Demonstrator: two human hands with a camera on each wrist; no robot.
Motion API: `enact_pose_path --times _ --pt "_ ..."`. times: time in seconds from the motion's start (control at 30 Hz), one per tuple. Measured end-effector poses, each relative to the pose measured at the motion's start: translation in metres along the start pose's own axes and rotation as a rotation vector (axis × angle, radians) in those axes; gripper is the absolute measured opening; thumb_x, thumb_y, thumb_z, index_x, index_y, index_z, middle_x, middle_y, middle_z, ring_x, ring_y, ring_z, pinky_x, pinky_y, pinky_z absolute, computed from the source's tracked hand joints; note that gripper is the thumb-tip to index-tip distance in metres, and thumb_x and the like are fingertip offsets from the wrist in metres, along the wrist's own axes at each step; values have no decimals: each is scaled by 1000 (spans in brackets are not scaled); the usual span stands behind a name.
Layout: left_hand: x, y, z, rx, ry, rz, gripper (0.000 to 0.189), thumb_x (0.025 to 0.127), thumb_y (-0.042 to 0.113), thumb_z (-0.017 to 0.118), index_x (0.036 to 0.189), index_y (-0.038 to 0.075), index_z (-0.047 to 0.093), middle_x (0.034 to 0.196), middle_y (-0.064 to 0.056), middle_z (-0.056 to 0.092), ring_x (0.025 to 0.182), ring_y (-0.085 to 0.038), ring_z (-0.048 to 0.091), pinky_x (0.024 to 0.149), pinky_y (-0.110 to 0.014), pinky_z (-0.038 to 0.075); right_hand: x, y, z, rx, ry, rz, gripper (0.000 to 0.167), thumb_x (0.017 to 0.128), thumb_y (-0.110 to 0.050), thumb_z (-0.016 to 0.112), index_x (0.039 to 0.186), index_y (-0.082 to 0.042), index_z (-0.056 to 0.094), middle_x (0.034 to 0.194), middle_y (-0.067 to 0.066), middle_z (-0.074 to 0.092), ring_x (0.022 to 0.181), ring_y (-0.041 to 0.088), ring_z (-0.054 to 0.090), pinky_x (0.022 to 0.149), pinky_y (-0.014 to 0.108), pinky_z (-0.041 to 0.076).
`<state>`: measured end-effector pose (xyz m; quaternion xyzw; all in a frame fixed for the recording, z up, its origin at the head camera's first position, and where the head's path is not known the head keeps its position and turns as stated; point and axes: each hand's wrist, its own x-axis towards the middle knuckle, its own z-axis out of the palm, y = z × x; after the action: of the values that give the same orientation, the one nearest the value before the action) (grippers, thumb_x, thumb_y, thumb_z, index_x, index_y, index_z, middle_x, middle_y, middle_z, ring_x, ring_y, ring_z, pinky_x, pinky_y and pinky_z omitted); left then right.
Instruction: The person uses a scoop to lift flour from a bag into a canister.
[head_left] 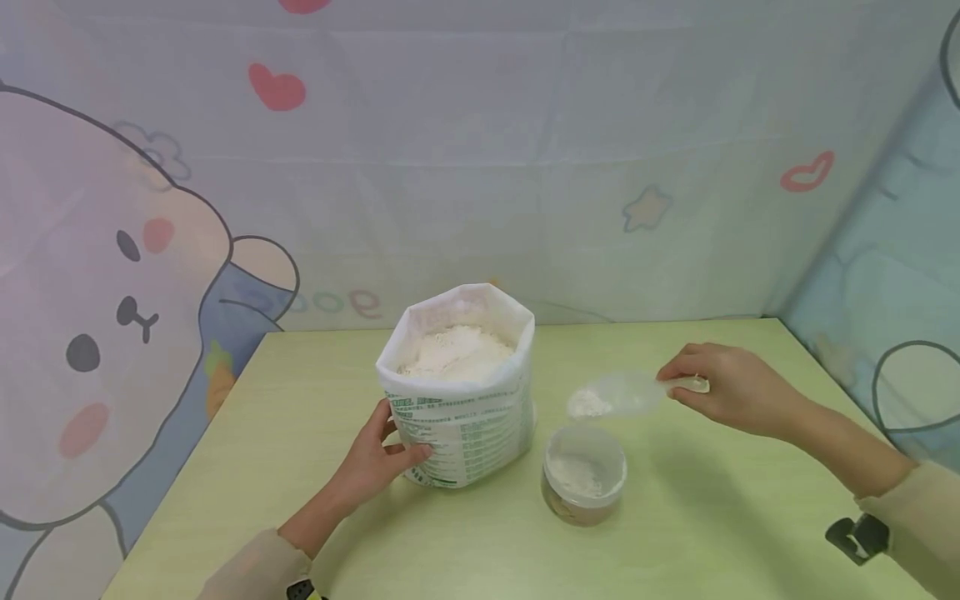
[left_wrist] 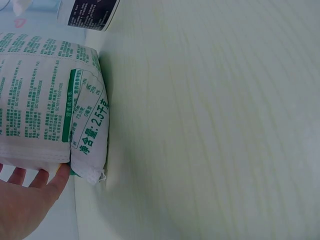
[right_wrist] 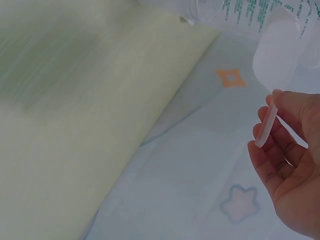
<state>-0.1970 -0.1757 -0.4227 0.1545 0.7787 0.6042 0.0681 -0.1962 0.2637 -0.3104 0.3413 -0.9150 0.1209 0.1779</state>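
A white bag of flour (head_left: pixel 457 417) with green print stands open at the top, full of white powder. My left hand (head_left: pixel 381 457) holds its left side, thumb on the front and fingers round the edge; in the left wrist view the fingertips (left_wrist: pixel 59 181) press near the bag's bottom. My right hand (head_left: pixel 723 387) pinches the handle of a translucent scoop (head_left: pixel 630 393), thumb over the handle and fingers beneath. Some flour lies at the scoop's far end. Below it stands a round clear tub (head_left: pixel 583 475) with flour inside, the scoop raised above and behind its rim.
The pale yellow-green table (head_left: pixel 300 433) carries the bag and the tub side by side, close together. A printed cloth (head_left: pixel 465 167) with hearts and a bear hangs behind the table's back edge and along the sides. Each wrist wears a dark strapped device.
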Motion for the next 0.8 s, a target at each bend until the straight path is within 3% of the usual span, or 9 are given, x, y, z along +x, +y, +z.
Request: enact_pose_path --times 0.33,0.8 --pt "1 -3 -1 -1 0 5 69 81 23 72 135 33 30 131 1 42 122 -28 42 89 -39 49 3 -6 1 -85 -52 -46 22 71 -10 77 90 -18 70 87 -10 62 75 9 59 59 25 49" --pt "1 -2 0 8 4 -15 67 81 23 72 133 33 31 130 3 42 123 -26 41 90 -39 49 2 -18 2 -217 -19 -176 27 61 -7 81 82 -18 69 80 -10 57 70 8 53 50 19 45"
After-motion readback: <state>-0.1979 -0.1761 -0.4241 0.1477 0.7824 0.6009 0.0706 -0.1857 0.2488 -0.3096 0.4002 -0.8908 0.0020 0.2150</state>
